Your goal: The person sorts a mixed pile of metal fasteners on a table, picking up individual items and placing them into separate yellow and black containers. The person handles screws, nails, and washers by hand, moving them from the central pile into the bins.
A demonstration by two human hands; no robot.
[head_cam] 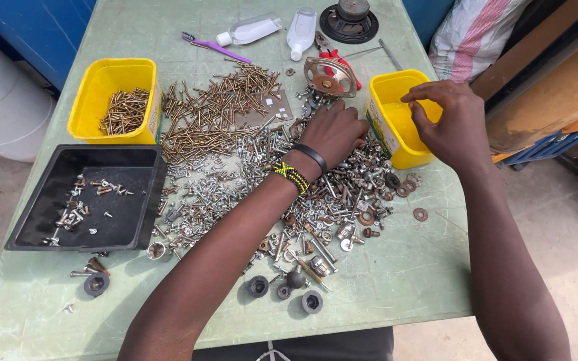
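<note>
My left hand lies palm down on a big heap of mixed silver screws, nuts and washers in the middle of the green table; its fingertips are hidden, so I cannot tell whether they pinch anything. Two bands, one black and one beaded, sit on that wrist. My right hand hovers over the right yellow tub, fingers pinched together; anything between them is too small to see. Brass screws lie spread behind the heap.
A second yellow tub at the left holds brass screws. A black tray holds several small silver screws. Small speakers, red pliers, two plastic bottles and a toothbrush lie at the far edge. Black rubber feet sit near the front edge.
</note>
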